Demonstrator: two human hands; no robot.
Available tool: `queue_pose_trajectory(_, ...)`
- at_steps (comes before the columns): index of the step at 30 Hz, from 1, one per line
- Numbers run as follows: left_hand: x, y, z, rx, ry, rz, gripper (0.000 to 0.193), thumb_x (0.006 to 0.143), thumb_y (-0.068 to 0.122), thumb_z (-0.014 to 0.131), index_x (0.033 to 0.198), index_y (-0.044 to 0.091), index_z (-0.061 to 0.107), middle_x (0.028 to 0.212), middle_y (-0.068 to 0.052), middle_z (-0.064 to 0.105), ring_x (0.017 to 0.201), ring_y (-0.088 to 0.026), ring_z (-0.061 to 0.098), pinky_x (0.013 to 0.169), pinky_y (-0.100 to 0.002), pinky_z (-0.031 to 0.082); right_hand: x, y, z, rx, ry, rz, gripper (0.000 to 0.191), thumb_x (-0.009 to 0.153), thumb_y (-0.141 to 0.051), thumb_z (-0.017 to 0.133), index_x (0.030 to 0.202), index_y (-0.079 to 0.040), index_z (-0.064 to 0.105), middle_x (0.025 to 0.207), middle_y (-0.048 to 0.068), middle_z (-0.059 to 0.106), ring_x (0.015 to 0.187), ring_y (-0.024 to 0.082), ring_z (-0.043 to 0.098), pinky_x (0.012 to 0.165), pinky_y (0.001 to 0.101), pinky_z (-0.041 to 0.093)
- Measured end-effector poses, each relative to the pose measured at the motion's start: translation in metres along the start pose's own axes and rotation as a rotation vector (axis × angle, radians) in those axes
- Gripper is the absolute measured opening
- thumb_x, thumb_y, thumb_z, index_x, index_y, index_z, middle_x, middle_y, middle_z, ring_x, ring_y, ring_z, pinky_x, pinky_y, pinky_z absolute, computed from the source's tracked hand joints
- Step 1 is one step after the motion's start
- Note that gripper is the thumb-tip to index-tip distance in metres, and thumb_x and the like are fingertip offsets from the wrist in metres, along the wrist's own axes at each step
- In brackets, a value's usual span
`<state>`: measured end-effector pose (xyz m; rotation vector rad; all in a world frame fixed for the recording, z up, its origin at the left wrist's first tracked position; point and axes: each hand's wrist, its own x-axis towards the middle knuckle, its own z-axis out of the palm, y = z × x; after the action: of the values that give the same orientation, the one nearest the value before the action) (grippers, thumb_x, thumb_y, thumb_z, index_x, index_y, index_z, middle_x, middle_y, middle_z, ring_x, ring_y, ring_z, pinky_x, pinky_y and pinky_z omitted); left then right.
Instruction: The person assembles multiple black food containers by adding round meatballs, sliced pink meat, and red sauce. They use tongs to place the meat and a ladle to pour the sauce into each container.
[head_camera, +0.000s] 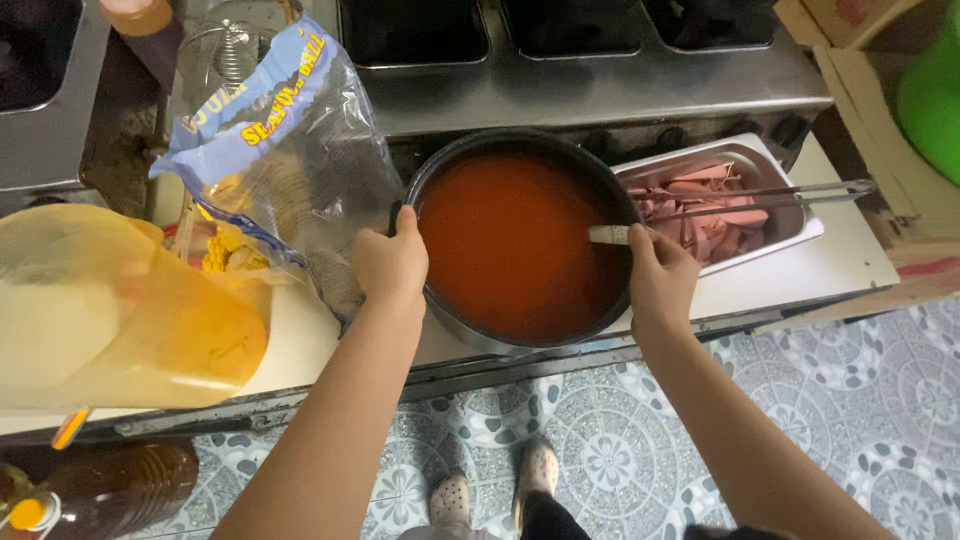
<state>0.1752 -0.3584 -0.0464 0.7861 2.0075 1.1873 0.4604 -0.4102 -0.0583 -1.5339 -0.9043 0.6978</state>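
You stand at the steel counter (600, 90), mid-stir. The wide dark round pot of orange-red sauce (515, 240) sits at its front edge, beside a steel tray of pink sausages (715, 205). Your left hand (392, 265) closes on the pot's rim; your right hand (658, 278) wraps a pale utensil handle (608, 234). Next, I'd judge, calls for a braced pot and slow strokes.

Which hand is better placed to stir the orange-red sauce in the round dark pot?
Right hand, probably: it already grips the pale utensil handle dipping into the sauce. Left hand holds the round dark pot's rim, steadying it.
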Motion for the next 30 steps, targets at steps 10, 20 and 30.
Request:
queue_pose_trajectory(10, 0.005, -0.013, 0.013, -0.118, 0.118, 0.057, 0.049, 0.098, 0.041, 0.057, 0.098, -0.006, 0.072, 0.094, -0.027, 0.075, 0.091, -0.039, 0.072, 0.089, -0.047, 0.052, 0.025, -0.02, 0.005, -0.609, -0.066, -0.519, 0.034, 0.101, -0.023, 0.065, 0.13, -0.008, 0.074, 0.102, 0.025, 0.066, 0.095, 0.036, 0.064, 0.085, 0.0427, 0.05)
queue_pose_trajectory(20, -0.026, -0.013, 0.032, 0.007, 0.464, 0.2, 0.054, 0.098, 0.034, 0.055, 0.139, -0.001, 0.058, 0.126, -0.025, 0.064, 0.119, -0.044, 0.055, 0.105, -0.049, 0.041, 0.049, -0.049, 0.005, -0.638, -0.253, -0.499, 0.025, 0.098, -0.024, 0.07, 0.116, -0.011, 0.08, 0.085, 0.016, 0.069, 0.073, 0.026, 0.067, 0.07, 0.0396, 0.052)
queue_pose_trajectory(30, -0.051, 0.009, 0.027, 0.122, 0.632, 0.21, 0.048, 0.104, 0.036, 0.044, 0.132, 0.002, 0.063, 0.129, -0.022, 0.065, 0.12, -0.045, 0.053, 0.105, -0.051, 0.04, 0.058, -0.097, 0.057, -0.204, -0.646, -0.742, 0.024, 0.099, -0.019, 0.069, 0.114, -0.001, 0.075, 0.092, 0.013, 0.078, 0.074, 0.014, 0.07, 0.067, 0.0304, 0.055)
